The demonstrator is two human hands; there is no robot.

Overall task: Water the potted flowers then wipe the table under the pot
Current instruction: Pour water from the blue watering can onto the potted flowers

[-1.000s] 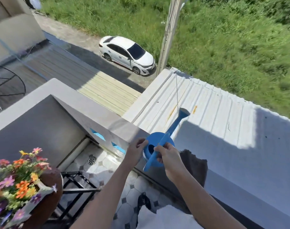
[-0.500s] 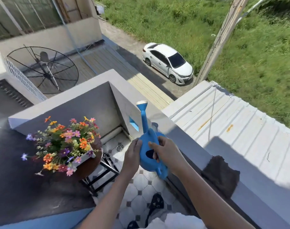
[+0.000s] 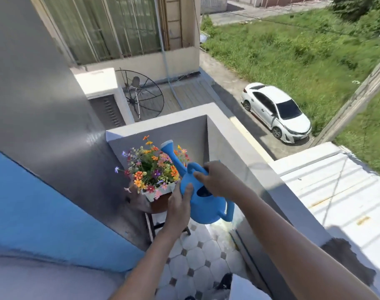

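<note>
I hold a blue plastic watering can [image 3: 206,204] in both hands. My right hand [image 3: 217,180] grips its top handle, and my left hand [image 3: 180,202] presses against its left side. The long spout [image 3: 171,154] points up and away, its rose reaching over the flowers. The potted flowers [image 3: 152,169], orange, pink and purple in a white pot [image 3: 150,194], stand on a small round brown table [image 3: 161,205] in the balcony corner. No water is visible coming from the spout.
A grey balcony wall [image 3: 239,148] runs along the right, with a dark cloth [image 3: 347,260] lying on its top. A blue and grey house wall [image 3: 44,191] is on the left. The floor [image 3: 197,256] is tiled. Far below are a white car [image 3: 275,111] and grass.
My view has swung left toward the corner. The watering can has moved from the balcony wall to the flowers, its spout now over them. Both hands stayed on it.
</note>
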